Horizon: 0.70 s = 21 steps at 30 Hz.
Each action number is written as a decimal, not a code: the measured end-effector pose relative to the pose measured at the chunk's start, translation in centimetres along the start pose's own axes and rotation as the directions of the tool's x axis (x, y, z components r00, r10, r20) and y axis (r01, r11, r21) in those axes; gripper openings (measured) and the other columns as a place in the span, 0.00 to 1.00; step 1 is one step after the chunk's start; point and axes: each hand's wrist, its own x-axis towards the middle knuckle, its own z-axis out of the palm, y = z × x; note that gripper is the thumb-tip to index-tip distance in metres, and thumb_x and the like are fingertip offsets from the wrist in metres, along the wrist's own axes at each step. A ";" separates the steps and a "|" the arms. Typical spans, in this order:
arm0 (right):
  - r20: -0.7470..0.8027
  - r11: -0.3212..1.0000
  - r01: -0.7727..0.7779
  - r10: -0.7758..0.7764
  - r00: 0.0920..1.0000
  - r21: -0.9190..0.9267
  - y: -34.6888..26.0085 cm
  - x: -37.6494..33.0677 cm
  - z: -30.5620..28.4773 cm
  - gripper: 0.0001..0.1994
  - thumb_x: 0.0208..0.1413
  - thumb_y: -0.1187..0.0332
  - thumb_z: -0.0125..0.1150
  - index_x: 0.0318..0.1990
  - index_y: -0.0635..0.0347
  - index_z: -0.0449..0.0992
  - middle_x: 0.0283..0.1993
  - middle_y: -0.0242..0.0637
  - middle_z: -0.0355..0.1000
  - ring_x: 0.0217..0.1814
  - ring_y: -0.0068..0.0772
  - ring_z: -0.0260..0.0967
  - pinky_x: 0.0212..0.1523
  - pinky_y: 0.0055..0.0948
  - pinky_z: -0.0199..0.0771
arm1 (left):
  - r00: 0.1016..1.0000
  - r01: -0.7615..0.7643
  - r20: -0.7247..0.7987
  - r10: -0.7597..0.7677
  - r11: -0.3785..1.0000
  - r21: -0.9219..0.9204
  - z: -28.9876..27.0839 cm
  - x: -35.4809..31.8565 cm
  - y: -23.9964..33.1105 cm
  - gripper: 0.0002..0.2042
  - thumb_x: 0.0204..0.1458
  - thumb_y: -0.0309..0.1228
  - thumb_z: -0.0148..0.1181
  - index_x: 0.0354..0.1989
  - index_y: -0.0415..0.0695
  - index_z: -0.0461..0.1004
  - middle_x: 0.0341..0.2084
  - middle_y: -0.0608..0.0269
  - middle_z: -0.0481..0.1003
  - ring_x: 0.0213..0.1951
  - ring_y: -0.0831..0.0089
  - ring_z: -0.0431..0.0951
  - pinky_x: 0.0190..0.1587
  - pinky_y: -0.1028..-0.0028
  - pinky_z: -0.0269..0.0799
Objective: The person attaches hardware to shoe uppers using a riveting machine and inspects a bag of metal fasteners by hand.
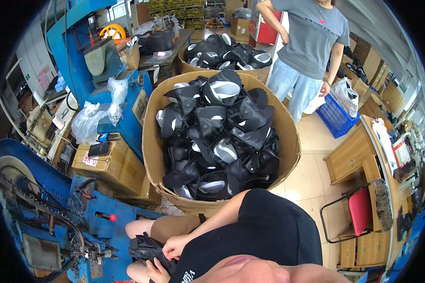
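A black padded piece (147,248) with straps or folds lies across my lap, close to the blue machine. My right hand (175,246) rests on its near end, with the fingers bent and closed on the edge. Lower down, my left hand (157,270) grips the piece's lower side, fingers curled round it. Part of the piece is hidden by my hands and shirt. Beyond my knees stands a big cardboard box (152,155) heaped with black padded pieces (212,118) that carry white and grey curved patches.
The blue machine (106,231) with a red knob and chain is at the left. Stacked cartons (109,160) hold a dark phone-like item. Another filled box (193,67) stands behind. A person (311,42) stands at back right, near a blue crate (337,115), desk and red chair (359,211).
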 end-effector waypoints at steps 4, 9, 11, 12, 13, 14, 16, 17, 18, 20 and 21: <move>0.009 1.000 0.011 -0.010 1.000 -0.008 -0.1 -0.1 -0.3 0.10 0.57 0.66 0.54 0.33 0.64 0.77 0.21 0.36 0.74 0.22 0.27 0.73 0.24 0.29 0.70 | 1.000 0.019 -0.023 -0.019 1.000 -0.002 0.3 -0.1 -0.1 0.15 0.60 0.37 0.52 0.37 0.34 0.72 0.27 0.34 0.74 0.29 0.39 0.75 0.28 0.55 0.70; 0.025 1.000 0.017 -0.016 1.000 -0.012 0.0 0.1 0.0 0.10 0.57 0.66 0.53 0.33 0.64 0.77 0.21 0.37 0.74 0.23 0.27 0.73 0.25 0.29 0.70 | 0.999 0.050 0.020 -0.050 0.999 0.000 -0.1 -0.4 -0.3 0.16 0.60 0.38 0.52 0.38 0.34 0.72 0.29 0.33 0.74 0.30 0.38 0.74 0.29 0.54 0.70; 0.020 1.000 0.026 -0.026 0.999 -0.009 0.0 0.1 0.0 0.10 0.57 0.66 0.53 0.33 0.64 0.77 0.21 0.37 0.74 0.22 0.28 0.73 0.25 0.29 0.70 | 0.999 0.039 0.017 -0.040 0.999 0.025 0.3 -0.2 -0.6 0.16 0.60 0.38 0.52 0.38 0.34 0.72 0.29 0.33 0.74 0.30 0.38 0.74 0.29 0.54 0.70; 0.015 1.000 0.020 -0.020 1.000 -0.009 0.0 0.0 -0.1 0.10 0.57 0.66 0.53 0.33 0.64 0.77 0.21 0.37 0.74 0.22 0.28 0.73 0.24 0.29 0.70 | 1.000 0.020 0.002 -0.020 1.000 0.008 0.5 -0.1 -0.7 0.16 0.60 0.38 0.52 0.38 0.34 0.72 0.29 0.33 0.74 0.31 0.38 0.74 0.30 0.54 0.70; 0.010 1.000 0.015 -0.015 1.000 -0.008 0.0 0.0 -0.1 0.10 0.57 0.66 0.53 0.33 0.64 0.77 0.21 0.37 0.74 0.22 0.28 0.74 0.24 0.29 0.70 | 1.000 -0.001 -0.014 0.001 1.000 -0.008 0.5 0.0 -0.8 0.16 0.60 0.38 0.52 0.38 0.34 0.72 0.29 0.32 0.74 0.31 0.38 0.75 0.31 0.54 0.70; 0.008 1.000 0.016 -0.016 1.000 -0.005 0.0 0.0 -0.1 0.10 0.57 0.66 0.53 0.33 0.64 0.77 0.21 0.37 0.74 0.22 0.28 0.74 0.24 0.29 0.70 | 1.000 -0.001 -0.011 0.001 1.000 -0.006 0.4 0.1 -0.7 0.16 0.60 0.38 0.52 0.38 0.34 0.72 0.29 0.32 0.74 0.31 0.38 0.75 0.31 0.54 0.70; 0.025 1.000 -0.004 0.004 1.000 -0.003 0.2 0.3 -0.1 0.10 0.56 0.66 0.54 0.32 0.64 0.76 0.21 0.38 0.74 0.22 0.29 0.74 0.24 0.29 0.71 | 0.995 0.074 0.060 -0.074 0.997 0.010 0.1 0.0 -0.6 0.17 0.60 0.39 0.52 0.42 0.34 0.73 0.31 0.31 0.74 0.32 0.39 0.75 0.32 0.54 0.71; 0.056 1.000 -0.003 0.002 0.998 0.009 0.5 0.5 0.2 0.10 0.56 0.66 0.54 0.32 0.64 0.76 0.21 0.38 0.74 0.22 0.29 0.74 0.24 0.29 0.71 | 0.993 0.105 0.050 -0.106 0.994 0.019 0.1 -0.5 -0.8 0.17 0.60 0.39 0.52 0.42 0.34 0.73 0.31 0.31 0.74 0.32 0.39 0.75 0.32 0.54 0.71; 0.063 0.998 0.066 -0.067 0.996 0.019 0.8 0.9 0.4 0.10 0.56 0.66 0.54 0.32 0.64 0.76 0.21 0.38 0.74 0.22 0.28 0.74 0.24 0.29 0.71 | 0.998 0.056 -0.038 -0.057 0.998 -0.043 0.4 -0.9 -1.2 0.15 0.60 0.36 0.52 0.39 0.33 0.71 0.28 0.34 0.74 0.31 0.40 0.75 0.32 0.55 0.70; 0.108 0.997 0.019 -0.027 0.994 0.076 -0.3 1.0 0.1 0.09 0.57 0.66 0.54 0.34 0.63 0.76 0.21 0.38 0.74 0.22 0.28 0.74 0.24 0.28 0.72 | 0.995 0.021 -0.094 -0.032 0.992 -0.122 1.8 -0.8 -3.1 0.13 0.59 0.33 0.52 0.38 0.31 0.70 0.26 0.37 0.73 0.30 0.41 0.74 0.31 0.55 0.69; 0.113 0.985 -0.086 0.069 0.991 0.148 0.5 0.8 0.3 0.09 0.59 0.66 0.53 0.37 0.61 0.75 0.23 0.36 0.74 0.22 0.26 0.73 0.23 0.27 0.72 | 0.995 0.057 -0.076 -0.068 0.988 -0.144 2.1 -0.9 -3.6 0.14 0.59 0.34 0.53 0.38 0.31 0.70 0.27 0.37 0.74 0.30 0.40 0.74 0.31 0.56 0.69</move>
